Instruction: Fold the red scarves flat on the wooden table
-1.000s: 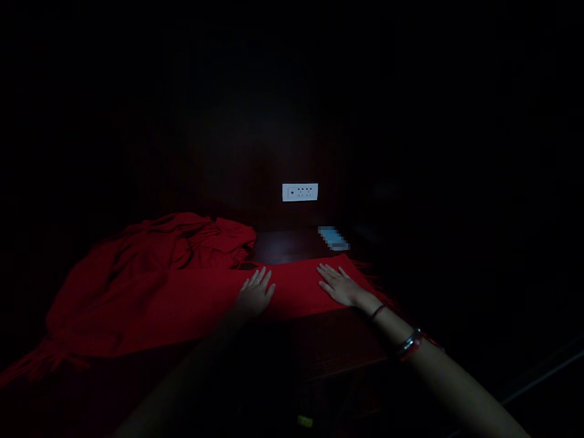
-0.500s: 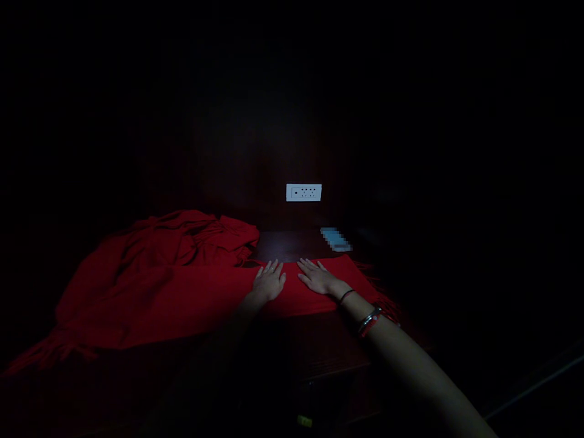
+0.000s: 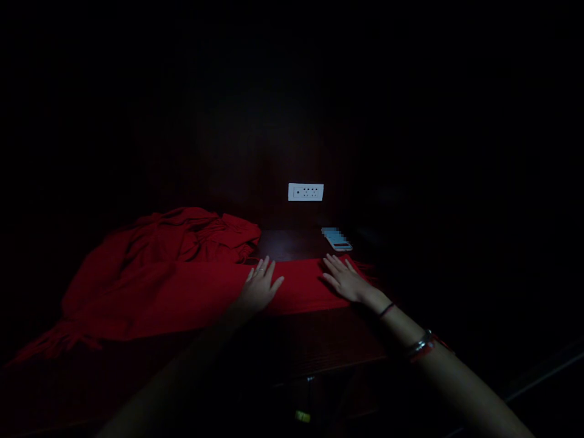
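Dimly lit at centre, falling to near-black toward the margins; brightest on the white rectangular wall socket [image 3: 305,192]; pixelated over part of the pale rectangular phone [image 3: 337,240].

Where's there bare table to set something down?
A bare patch of table lies behind the flat cloth, between the heaped cloth and the phone. Another, dim, fronts the flat cloth. Crowded: the left, under cloth, and around the left hand and right hand. Far right is too dark to judge.
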The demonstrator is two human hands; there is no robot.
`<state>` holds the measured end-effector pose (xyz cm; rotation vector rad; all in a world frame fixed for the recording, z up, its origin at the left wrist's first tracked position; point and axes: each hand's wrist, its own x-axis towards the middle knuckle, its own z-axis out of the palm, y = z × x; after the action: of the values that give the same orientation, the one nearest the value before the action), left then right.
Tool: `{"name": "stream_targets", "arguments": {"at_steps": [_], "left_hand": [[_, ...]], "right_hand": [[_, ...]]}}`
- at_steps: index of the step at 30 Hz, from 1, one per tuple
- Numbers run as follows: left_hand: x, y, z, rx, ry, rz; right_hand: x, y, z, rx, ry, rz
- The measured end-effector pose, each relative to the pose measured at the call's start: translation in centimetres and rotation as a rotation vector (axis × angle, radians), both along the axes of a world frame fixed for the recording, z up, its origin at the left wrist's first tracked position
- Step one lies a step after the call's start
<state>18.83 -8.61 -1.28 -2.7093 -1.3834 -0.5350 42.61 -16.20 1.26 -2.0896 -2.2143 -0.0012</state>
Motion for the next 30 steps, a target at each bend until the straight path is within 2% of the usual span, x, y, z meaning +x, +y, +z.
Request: {"name": "stream_targets", "arguments": {"at_steps": [3, 6, 14, 18, 20, 23, 25, 27, 30], "left_hand": [[1.1, -2.0, -0.6, 0.029, 0.018, -0.123], [0.6, -2.7, -1.4, -0.017, 0.056, -0.140], [-4.0, -1.7, -2.1, -0.060, 0.157, -0.202], [-6.7, -1.1, -1.5, -0.028, 0.283, -0.256], [-8.6, -0.5, -0.3, -0.044, 0.262, -0.114], [-12.7, 0.4, 2.4, -0.011, 0.153, 0.224], [-16.1, 0.8, 4.1, 0.066, 0.122, 0.407], [-19.8, 1.0, 5.2, 0.092, 0.118, 0.559], [-24.5, 1.5, 5.3, -0.117, 0.073, 0.708]], "right_hand": [[-3.9, -0.5, -0.6, -0.030, 0.037, 0.104], [-4.6, -0.9, -1.3, -0.062, 0.034, 0.124], [3.3, -3.3, -1.1, -0.171, -0.022, -0.124], [4.7, -3.2, -0.5, -0.163, -0.008, -0.173], [3.7, -2.4, 0.4, -0.086, 0.014, -0.124], [-0.2, -0.2, 2.4, 0.038, 0.044, 0.071], [-4.2, 1.6, 3.7, 0.075, 0.056, 0.247], [-8.7, 3.7, 4.6, 0.076, 0.072, 0.411], [-15.5, 7.1, 4.7, 0.060, 0.113, 0.547]]}}
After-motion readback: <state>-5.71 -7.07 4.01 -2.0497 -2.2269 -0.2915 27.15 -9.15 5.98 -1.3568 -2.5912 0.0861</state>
